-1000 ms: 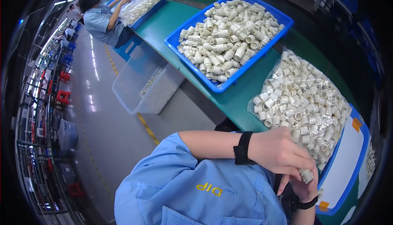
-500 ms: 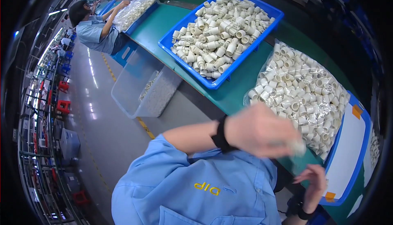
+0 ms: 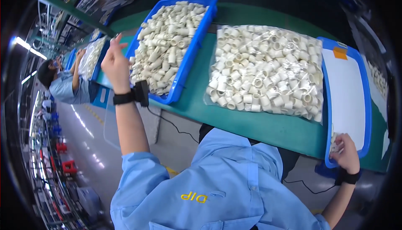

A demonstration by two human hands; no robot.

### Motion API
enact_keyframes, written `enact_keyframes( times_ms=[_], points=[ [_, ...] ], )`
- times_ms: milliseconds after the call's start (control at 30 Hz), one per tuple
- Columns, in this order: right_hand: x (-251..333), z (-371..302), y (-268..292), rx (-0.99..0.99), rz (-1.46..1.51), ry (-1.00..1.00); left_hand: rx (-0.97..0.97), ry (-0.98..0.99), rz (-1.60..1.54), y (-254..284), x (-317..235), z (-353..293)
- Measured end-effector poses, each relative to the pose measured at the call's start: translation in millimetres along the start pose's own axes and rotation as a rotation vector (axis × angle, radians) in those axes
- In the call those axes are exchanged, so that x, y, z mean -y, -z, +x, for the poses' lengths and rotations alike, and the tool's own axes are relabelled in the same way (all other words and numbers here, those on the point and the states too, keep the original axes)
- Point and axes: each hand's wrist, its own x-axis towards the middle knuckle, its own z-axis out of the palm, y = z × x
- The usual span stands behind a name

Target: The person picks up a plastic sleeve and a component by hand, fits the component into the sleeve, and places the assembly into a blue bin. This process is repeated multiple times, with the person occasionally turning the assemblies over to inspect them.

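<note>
Few small white fittings (image 3: 335,140) gripped by right fingers (image 3: 342,145); left fingers (image 3: 112,52) loosely open.

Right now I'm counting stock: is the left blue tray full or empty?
Full: the blue tray is heaped with white fittings to its rim.

The blue trays (image 3: 190,58) were glossy moulded plastic. The white fittings (image 3: 167,41) looked like matt, smooth plastic. A clear, shiny plastic bag (image 3: 268,68) wrapped the pile at 1 o'clock. The desk (image 3: 268,125) had a matt green surface. The jacket (image 3: 217,192) was blue cloth.
</note>
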Motion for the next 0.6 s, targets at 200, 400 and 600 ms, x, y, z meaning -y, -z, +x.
enact_keyframes(
  times_ms=[200, 400, 600],
  points=[
    [-28, 14, -7, -0.099, 0.049, 0.009, 0.318, -0.356, 0.244, -40, -49, -69],
    [10, 36, 23, -0.408, -0.134, 0.050, 0.717, -0.330, 0.044, -99, -109, -133],
    [150, 70, 25, -0.416, 0.298, 0.418, 0.683, -0.485, 0.126, -197, -102, -127]
  ],
)
